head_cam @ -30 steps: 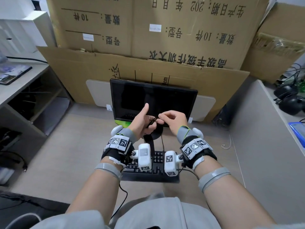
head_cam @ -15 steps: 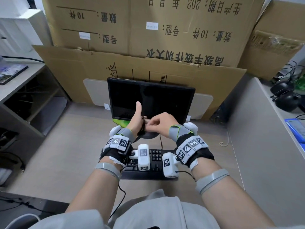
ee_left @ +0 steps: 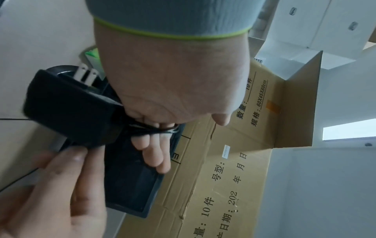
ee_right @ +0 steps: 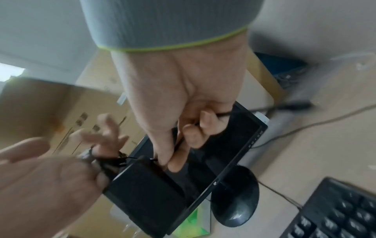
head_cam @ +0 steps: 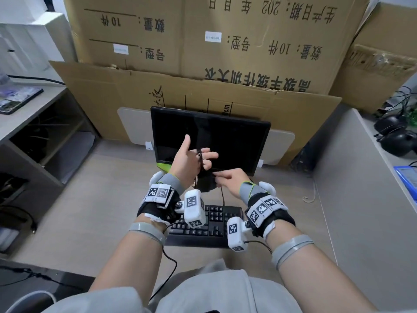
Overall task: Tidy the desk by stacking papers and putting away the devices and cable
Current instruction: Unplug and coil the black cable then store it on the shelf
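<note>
Holding a black cable (head_cam: 200, 157) looped around its fingers, the left hand (head_cam: 188, 162) is raised in front of a dark monitor (head_cam: 237, 141), palm turned inward and thumb pointing up. The fingers (ee_left: 156, 154) are nearly straight and close together, and several thin glossy turns of cable circle them near their base. From those turns a black power adapter (ee_left: 69, 111) hangs just below the palm. It is a matte, rectangular block with rounded edges and two flat metal prongs (ee_left: 85, 74) at one end. In the head view its long axis runs roughly up and down, the cable end toward the left fingers and the prong end toward the left wrist.

To the right, the right hand (head_cam: 230, 179) touches the adapter's corner with thumb and forefinger tips (ee_right: 173, 162). Its remaining fingers are curled around a loose stretch of the same cable (ee_right: 221, 114), which trails off past the monitor's edge.

Below both hands a black keyboard (head_cam: 216, 224) lies on the desk (head_cam: 90, 211), near the monitor's round base (ee_right: 236, 198). Cardboard boxes (head_cam: 248, 53) stand behind the monitor.
</note>
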Demonstrator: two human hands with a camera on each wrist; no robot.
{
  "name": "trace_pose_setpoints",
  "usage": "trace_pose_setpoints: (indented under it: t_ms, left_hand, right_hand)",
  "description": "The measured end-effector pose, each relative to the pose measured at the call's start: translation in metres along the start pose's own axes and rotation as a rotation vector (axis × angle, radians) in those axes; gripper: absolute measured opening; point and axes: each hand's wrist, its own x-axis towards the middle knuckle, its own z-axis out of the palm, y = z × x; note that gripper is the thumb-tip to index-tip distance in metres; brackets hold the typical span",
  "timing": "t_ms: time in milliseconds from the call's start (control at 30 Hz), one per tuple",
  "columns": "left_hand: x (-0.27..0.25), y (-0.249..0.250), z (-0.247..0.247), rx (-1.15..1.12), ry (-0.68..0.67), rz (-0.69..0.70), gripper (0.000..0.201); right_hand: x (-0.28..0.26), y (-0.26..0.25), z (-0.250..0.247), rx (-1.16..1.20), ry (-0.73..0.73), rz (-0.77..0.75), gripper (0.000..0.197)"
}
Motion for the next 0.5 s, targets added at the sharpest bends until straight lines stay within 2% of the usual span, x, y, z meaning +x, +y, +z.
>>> trace_pose_setpoints:
  t_ms: [100,200,333,433,500]
  left_hand:
    - [0.007,-0.005,0.001,0.069,0.068,-0.059,0.084]
    - [0.008,-0.012,0.002,0.237,0.051,-0.176,0.102]
    - [0.005,-0.021,0.002,0.466,-0.016,-0.156,0.095]
    - [0.001,-0.023,0.000,0.467,-0.103,-0.185,0.093]
    - [0.001,-0.019,0.000,0.414,-0.169,-0.181,0.082]
  right_hand:
    - [-0.007,-0.018,-0.004,-0.161,-0.148,-0.031,0.020]
    - [-0.003,-0.033,-0.007,-0.208,-0.173,-0.106,0.025]
    - [0.002,-0.047,-0.019,0.041,-0.029,-0.224,0.011]
    - [0.006,-0.045,-0.028,0.161,0.149,-0.269,0.008]
    - [0.010,-0.034,-0.027,0.176,0.227,-0.218,0.008]
